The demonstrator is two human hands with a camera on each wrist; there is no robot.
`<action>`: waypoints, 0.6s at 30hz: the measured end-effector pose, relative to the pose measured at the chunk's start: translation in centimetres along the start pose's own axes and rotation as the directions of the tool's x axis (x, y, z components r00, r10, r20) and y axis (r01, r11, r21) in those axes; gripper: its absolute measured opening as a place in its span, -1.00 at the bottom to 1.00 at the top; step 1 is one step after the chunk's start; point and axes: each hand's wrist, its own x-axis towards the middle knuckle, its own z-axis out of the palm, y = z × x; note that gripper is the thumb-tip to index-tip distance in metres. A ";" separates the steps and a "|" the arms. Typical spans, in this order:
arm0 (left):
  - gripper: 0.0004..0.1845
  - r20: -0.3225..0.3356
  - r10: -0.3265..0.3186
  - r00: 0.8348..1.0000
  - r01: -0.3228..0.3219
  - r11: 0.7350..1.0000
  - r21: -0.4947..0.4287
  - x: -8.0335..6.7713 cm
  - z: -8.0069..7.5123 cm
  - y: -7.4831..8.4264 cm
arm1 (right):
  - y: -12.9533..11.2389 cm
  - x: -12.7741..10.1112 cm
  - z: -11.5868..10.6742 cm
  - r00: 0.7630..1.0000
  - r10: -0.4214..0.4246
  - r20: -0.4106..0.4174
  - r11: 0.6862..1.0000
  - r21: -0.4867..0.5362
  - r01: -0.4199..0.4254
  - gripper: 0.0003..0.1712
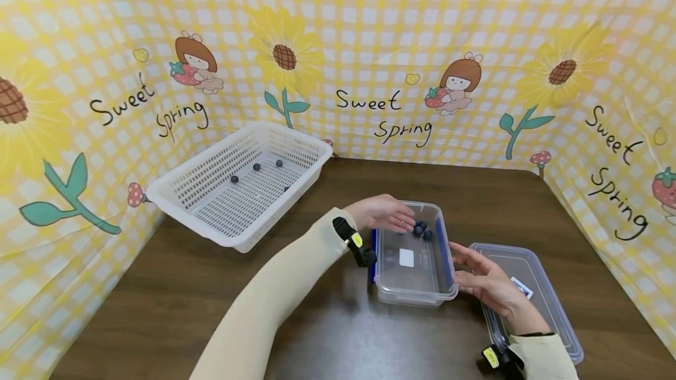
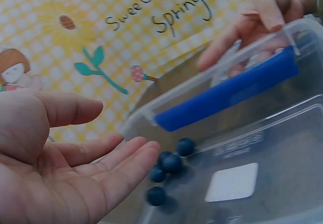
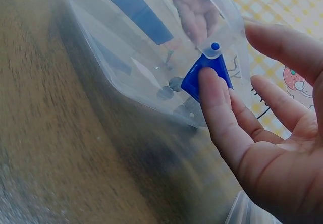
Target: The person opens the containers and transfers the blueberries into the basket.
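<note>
Steadying a light, stiff, slippery clear container (image 1: 414, 263) mid-table, blueberries (image 1: 422, 230) loose inside: right hand (image 1: 488, 283) open-fingered against its blue clip, left hand (image 1: 380, 213) open, empty; best gripped by rims.

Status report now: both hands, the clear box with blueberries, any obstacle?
Left hand open, reaching into clear box beside blueberries. Right hand open, thumb touching blue side clip. Lid lies under right hand; nothing blocks the berries.
</note>
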 end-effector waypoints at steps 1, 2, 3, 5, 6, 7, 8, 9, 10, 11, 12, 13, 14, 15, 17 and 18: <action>-0.56 0.001 -0.006 1.000 0.006 1.000 0.001 0.2 0.3 -0.3 | 0.0 0.0 0.0 1.000 0.002 -0.001 1.000 -0.002 -0.002 -0.32; -0.57 0.004 -0.011 1.000 0.011 1.000 -0.001 0.5 0.6 -0.7 | 0.1 0.0 0.0 1.000 0.003 -0.002 1.000 -0.003 -0.003 -0.32; -0.58 0.007 -0.013 1.000 0.013 1.000 0.008 0.7 0.9 -1.0 | 0.1 -0.1 0.0 1.000 0.006 -0.002 1.000 -0.004 -0.006 -0.32; -0.58 0.017 -0.015 1.000 0.014 0.999 0.032 1.1 1.5 -1.5 | 0.1 -0.1 0.1 1.000 0.006 -0.006 1.000 -0.006 -0.006 -0.32; -0.58 0.021 -0.014 1.000 0.013 0.999 0.047 1.3 1.8 -1.7 | 0.1 -0.1 0.1 1.000 0.007 -0.008 1.000 -0.007 -0.007 -0.32; -0.59 0.020 -0.014 1.000 0.013 0.998 0.061 1.6 2.1 -1.9 | 0.1 -0.1 0.1 1.000 0.007 -0.009 1.000 -0.008 -0.007 -0.32; -0.59 0.018 -0.012 1.000 0.011 0.998 0.069 1.8 2.3 -2.1 | 0.1 -0.1 0.0 1.000 0.007 -0.010 1.000 -0.009 -0.007 -0.31; -0.59 0.010 -0.013 1.000 0.012 0.997 0.074 2.1 2.5 -2.3 | 0.1 -0.1 0.0 1.000 0.009 -0.011 1.000 -0.011 -0.009 -0.31; -0.60 -0.001 -0.017 1.000 0.017 0.997 0.071 2.4 2.7 -2.5 | 0.1 -0.1 0.1 1.000 0.010 -0.013 1.000 -0.013 -0.011 -0.31; -0.61 -0.017 -0.021 1.000 0.022 0.998 0.067 2.6 2.9 -2.6 | 0.1 -0.1 0.1 1.000 0.011 -0.014 1.000 -0.013 -0.012 -0.31; -0.62 -0.033 -0.027 0.999 0.029 0.998 0.058 2.8 3.1 -2.8 | 0.1 0.0 0.1 1.000 0.011 -0.013 1.000 -0.012 -0.011 -0.31; -0.64 -0.047 -0.034 0.998 0.036 0.998 0.049 3.0 3.3 -2.9 | 0.0 0.0 0.1 1.000 0.011 -0.012 1.000 -0.012 -0.011 -0.31; -0.66 -0.060 -0.040 0.997 0.042 0.998 0.043 3.2 3.4 -3.0 | 0.0 0.0 0.1 1.000 0.010 -0.011 1.000 -0.010 -0.010 -0.31; -0.68 -0.071 -0.045 0.996 0.047 0.998 0.036 3.4 3.6 -3.1 | 0.0 0.0 0.1 1.000 0.009 -0.010 1.000 -0.007 -0.009 -0.31; -0.72 -0.085 -0.050 0.995 0.053 0.998 0.031 3.5 3.8 -3.1 | 0.0 0.0 0.2 1.000 0.005 -0.007 1.000 -0.002 -0.005 -0.31; -0.73 -0.087 -0.050 0.995 0.052 0.998 0.028 3.5 3.9 -3.1 | 0.0 0.1 0.2 1.000 0.003 -0.005 1.000 -0.001 -0.003 -0.31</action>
